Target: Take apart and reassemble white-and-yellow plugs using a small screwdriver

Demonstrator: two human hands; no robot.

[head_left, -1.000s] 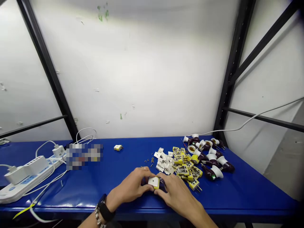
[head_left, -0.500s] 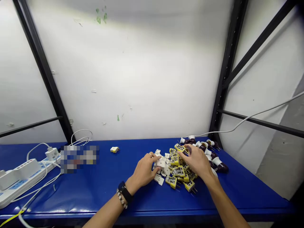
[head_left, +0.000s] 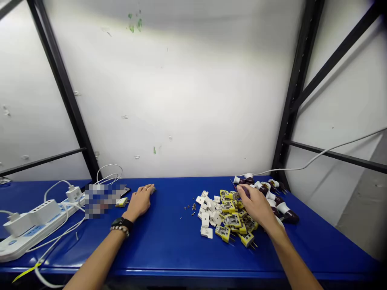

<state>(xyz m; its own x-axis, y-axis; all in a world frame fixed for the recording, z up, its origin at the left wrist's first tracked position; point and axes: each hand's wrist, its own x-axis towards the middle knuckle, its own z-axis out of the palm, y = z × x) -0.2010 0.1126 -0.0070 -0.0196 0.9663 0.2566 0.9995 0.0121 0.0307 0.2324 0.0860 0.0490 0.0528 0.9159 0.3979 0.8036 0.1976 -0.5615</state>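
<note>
My left hand [head_left: 139,201] lies low on the blue table [head_left: 169,245], stretched towards the back left, fingers extended. Its fingertips rest where a small white and yellow plug lay; that plug is mostly hidden. Another small yellow and white plug [head_left: 122,202] lies just left of the hand. My right hand [head_left: 256,204] is over the pile of yellow plug bodies [head_left: 232,219], fingers curled down at the pile's far edge beside a thin red tool [head_left: 233,183]. What the fingers hold is hidden. White plug covers [head_left: 207,213] lie left of the pile.
Dark red and white lamp sockets [head_left: 281,207] are heaped right of the pile. Tiny screws [head_left: 190,208] are scattered mid-table. A white power strip [head_left: 27,231] with chargers and cables lies at the left. Black rack posts [head_left: 290,108] stand at the back corners.
My left hand left the white covers and swung far left to the small plug at the back. A plug now lies beside it. My right hand stayed over the pile.
</note>
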